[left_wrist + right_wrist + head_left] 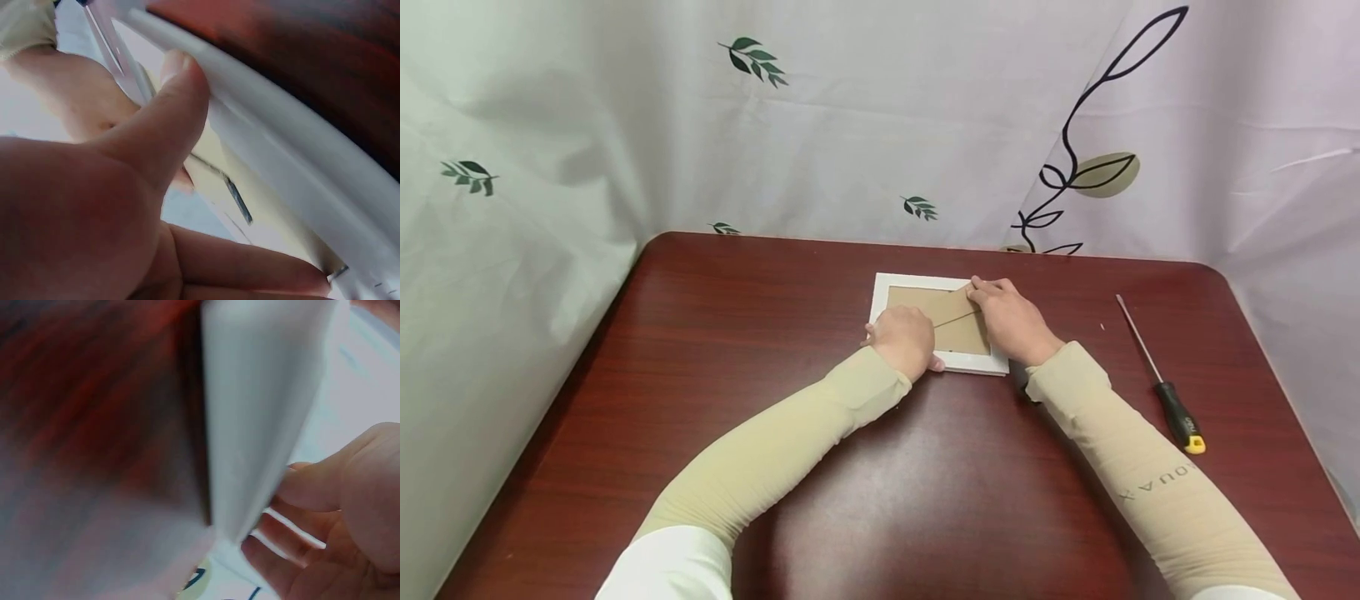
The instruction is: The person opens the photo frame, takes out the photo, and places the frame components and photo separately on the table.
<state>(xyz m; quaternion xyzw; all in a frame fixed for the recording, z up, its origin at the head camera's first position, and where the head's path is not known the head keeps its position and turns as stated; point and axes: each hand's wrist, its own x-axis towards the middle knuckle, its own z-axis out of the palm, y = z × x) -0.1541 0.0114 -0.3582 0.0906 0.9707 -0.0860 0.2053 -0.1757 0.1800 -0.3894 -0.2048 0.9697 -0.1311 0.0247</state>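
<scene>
A white picture frame (973, 363) lies on the table with its brown backing board (964, 338) facing up. A dark diagonal line crosses the board, and its far right part overlaps the white rim. My left hand (904, 340) grips the frame's front left corner. In the left wrist view, its thumb (181, 81) presses on the white rim while the fingers reach across the back. At the far right corner, my right hand (1017, 323) pinches the raised edge of the board. The right wrist view shows its thumb and fingers (275, 556) bent beside the rim; their exact contact is partly hidden.
A screwdriver (1172, 404) with a black and yellow handle lies on the right of the dark red table (760, 333). A small dark object (1030, 388) shows partly beside the right cuff. A white patterned curtain (850, 125) hangs behind the table.
</scene>
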